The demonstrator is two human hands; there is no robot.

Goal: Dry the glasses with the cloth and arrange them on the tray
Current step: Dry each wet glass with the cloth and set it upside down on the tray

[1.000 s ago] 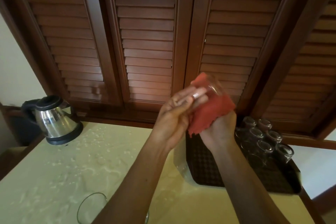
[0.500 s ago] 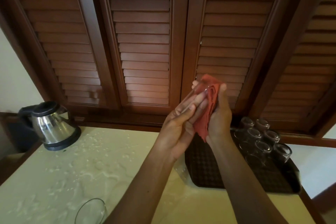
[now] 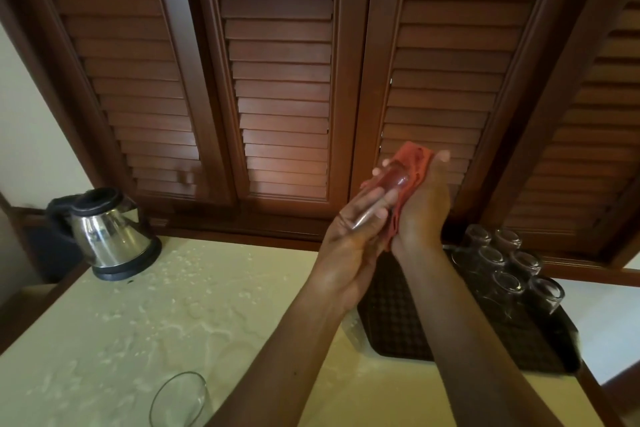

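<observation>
Red cloth (image 3: 412,170) wraps the far side of a glass (image 3: 388,189) held above the tray (image 3: 391,315)'s left edge: left hand (image 3: 349,239) grips the glass, right hand (image 3: 420,208) clutches the cloth. Best to turn the glass against a firm cloth. Wet, cream worktop (image 3: 166,305); kettle (image 3: 107,236) at its back-left corner; louvred wooden shutters (image 3: 277,62) behind.

Left hand (image 3: 349,239) holds glass (image 3: 379,196); right hand (image 3: 424,208) presses cloth (image 3: 414,163).
</observation>
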